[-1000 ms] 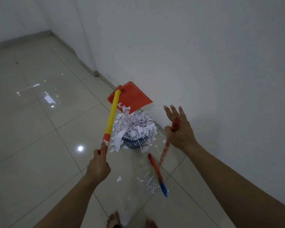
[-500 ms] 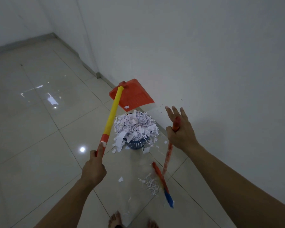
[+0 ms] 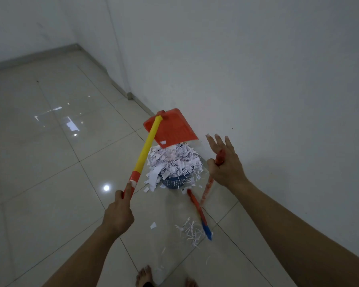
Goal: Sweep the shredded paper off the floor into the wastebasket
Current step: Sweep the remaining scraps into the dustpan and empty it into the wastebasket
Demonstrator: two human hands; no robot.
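While the left hand (image 3: 118, 214) gripped the tilted dustpan (image 3: 170, 129) handle, shredded paper (image 3: 174, 160) heaped over the blue wastebasket (image 3: 173, 182) by the wall; the right hand (image 3: 224, 162) pinched the broom (image 3: 203, 204), 3 fingers spread. Scraps (image 3: 190, 232) lay near its head.

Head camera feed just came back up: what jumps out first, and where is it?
The orange dustpan tipped above the blue wastebasket, which is heaped over its rim with shredded paper, near the wall. The left hand grips the dustpan's yellow handle; the right hand holds the red broom handle with three fingers spread. A smaller scatter of shreds lies on the tiles by the broom's head.
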